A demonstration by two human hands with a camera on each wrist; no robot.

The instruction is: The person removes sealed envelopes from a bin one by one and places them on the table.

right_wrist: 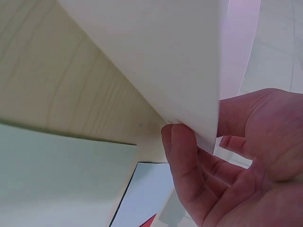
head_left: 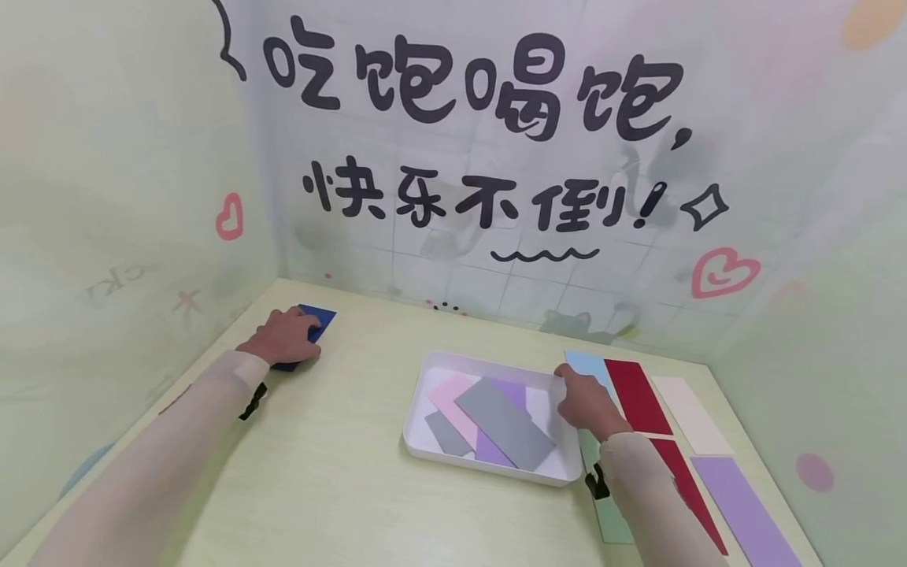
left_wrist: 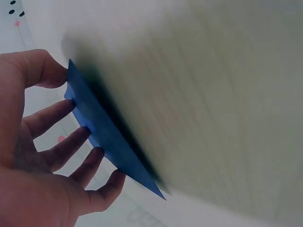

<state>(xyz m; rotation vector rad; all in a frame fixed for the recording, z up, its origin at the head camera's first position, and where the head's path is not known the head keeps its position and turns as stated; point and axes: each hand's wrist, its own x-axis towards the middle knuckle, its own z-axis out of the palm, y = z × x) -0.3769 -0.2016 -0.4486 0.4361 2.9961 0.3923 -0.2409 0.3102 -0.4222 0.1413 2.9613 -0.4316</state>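
Note:
At the far left of the table, my left hand (head_left: 283,337) holds a dark blue card (head_left: 322,319). In the left wrist view the thumb is at one end of the blue card (left_wrist: 102,127) and the fingertips lie along its long edge. My right hand (head_left: 586,400) grips the right end of a white tray (head_left: 489,366). The right wrist view has the fingers under the tray's wall (right_wrist: 165,61) and the thumb on the other side. Inside the tray lie a large grey card (head_left: 506,425), a smaller grey piece (head_left: 446,433), a pink card (head_left: 453,405) and a purple card (head_left: 510,391).
Right of the tray are a light blue card (head_left: 584,362), two red cards (head_left: 638,394), a cream card (head_left: 690,413), a lilac card (head_left: 744,508) and a green card (head_left: 612,516), partly under my right arm. Printed walls (head_left: 496,283) enclose the table's back and sides.

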